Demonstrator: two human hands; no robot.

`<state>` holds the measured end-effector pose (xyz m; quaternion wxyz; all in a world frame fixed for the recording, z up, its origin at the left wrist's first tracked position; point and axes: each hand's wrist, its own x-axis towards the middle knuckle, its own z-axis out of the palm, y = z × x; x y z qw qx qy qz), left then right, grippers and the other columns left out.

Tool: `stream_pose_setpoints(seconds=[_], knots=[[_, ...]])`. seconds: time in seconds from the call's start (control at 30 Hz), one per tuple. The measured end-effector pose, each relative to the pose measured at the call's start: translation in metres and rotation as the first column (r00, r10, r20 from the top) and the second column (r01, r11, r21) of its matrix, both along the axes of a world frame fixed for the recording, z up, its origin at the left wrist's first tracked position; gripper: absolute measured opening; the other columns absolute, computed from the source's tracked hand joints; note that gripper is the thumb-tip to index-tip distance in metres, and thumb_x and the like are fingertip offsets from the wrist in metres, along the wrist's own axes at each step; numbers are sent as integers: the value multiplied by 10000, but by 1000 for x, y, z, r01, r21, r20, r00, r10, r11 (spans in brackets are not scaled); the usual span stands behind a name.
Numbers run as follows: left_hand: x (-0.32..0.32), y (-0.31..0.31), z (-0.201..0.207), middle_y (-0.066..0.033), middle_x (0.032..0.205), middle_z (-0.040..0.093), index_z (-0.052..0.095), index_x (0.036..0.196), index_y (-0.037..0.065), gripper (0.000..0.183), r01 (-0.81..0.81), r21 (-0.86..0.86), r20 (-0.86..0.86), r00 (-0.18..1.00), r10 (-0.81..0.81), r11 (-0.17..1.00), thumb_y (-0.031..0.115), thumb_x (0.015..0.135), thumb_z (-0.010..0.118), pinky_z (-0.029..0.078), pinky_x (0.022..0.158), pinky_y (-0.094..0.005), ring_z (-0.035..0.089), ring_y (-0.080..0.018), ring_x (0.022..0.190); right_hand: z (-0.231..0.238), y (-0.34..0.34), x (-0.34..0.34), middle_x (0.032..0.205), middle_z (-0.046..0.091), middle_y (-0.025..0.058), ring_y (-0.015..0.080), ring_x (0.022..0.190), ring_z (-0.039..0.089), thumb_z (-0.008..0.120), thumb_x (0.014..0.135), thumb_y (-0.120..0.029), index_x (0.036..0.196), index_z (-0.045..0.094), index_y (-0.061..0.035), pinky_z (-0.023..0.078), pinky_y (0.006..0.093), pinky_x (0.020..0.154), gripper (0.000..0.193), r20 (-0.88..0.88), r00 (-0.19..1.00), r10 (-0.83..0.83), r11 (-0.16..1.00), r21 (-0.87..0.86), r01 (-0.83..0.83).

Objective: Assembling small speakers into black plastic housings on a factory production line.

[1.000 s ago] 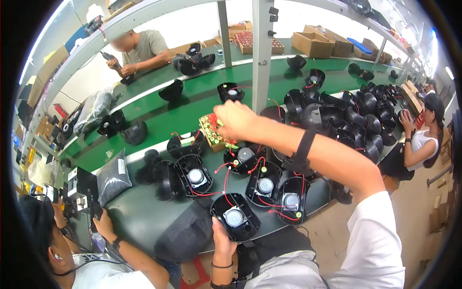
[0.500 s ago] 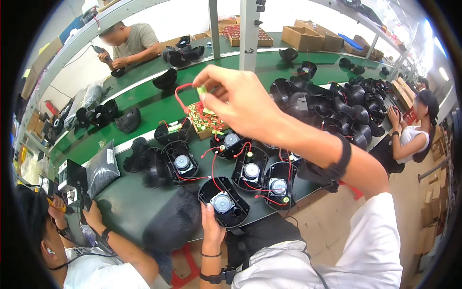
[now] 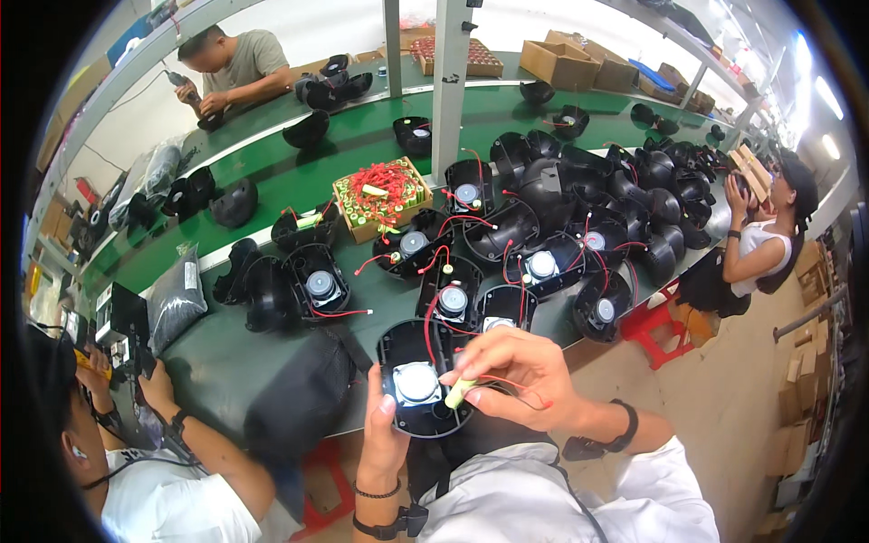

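Observation:
My left hand (image 3: pixel 384 436) grips the lower left rim of a black plastic housing half (image 3: pixel 405 337), its hollow side facing up. Inside the housing sits a round silver speaker (image 3: pixel 416 383) in a square frame. Between the bent fingers of my right hand (image 3: pixel 529 376) is a light green battery cell (image 3: pixel 459 393) with thin red wires trailing from it. The cell is over the right side of the housing, beside the speaker; whether it touches the housing I cannot tell. Just beyond lie further housings with speakers (image 3: pixel 451 301) and red wires.
A carton of green battery cells with red leads (image 3: pixel 409 217) stands past the housings. Black shells (image 3: pixel 548 195) heap up to the right. A grey bag (image 3: pixel 177 303) and a dark mesh bag (image 3: pixel 294 398) are at left. Co-workers sit left, far left and right; a metal post (image 3: pixel 450 100) rises mid-table.
My right hand has come down from above the carton to the housing, bringing the battery cell with it. My left hand keeps hold of the housing. The far-right co-worker's hands have risen.

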<state>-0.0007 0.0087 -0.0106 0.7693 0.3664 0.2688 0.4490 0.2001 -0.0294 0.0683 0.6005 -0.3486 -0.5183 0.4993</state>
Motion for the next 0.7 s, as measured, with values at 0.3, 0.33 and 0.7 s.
stream_pose_setpoints(seconds=[0.3,0.33,0.7], knots=[[9,-10,16,-140,1351,542,270,1507,28,697,41,-70,-36,998,-43,997,333,934,525,449,1064,-375,564,-239,1257,-14,-16,10,1023,739,124,201,841,735,808,773,47,1029,739,-8,595,289,721,271,364,898,-247,931,346,116],[10,-11,16,-138,1357,539,272,1506,26,692,46,-68,-41,998,-49,997,323,934,522,444,1066,-372,559,-237,1261,-16,-17,11,1023,739,124,201,841,735,808,773,47,1029,739,-8,595,289,721,271,362,900,-243,933,340,115],[30,-9,20,-146,1340,543,314,1492,15,668,28,-69,-30,999,-30,997,268,909,522,440,1064,-371,558,-241,1246,-19,-18,31,1058,726,96,269,1016,680,823,750,-34,978,734,-10,573,364,845,247,544,788,-287,875,485,-16]])
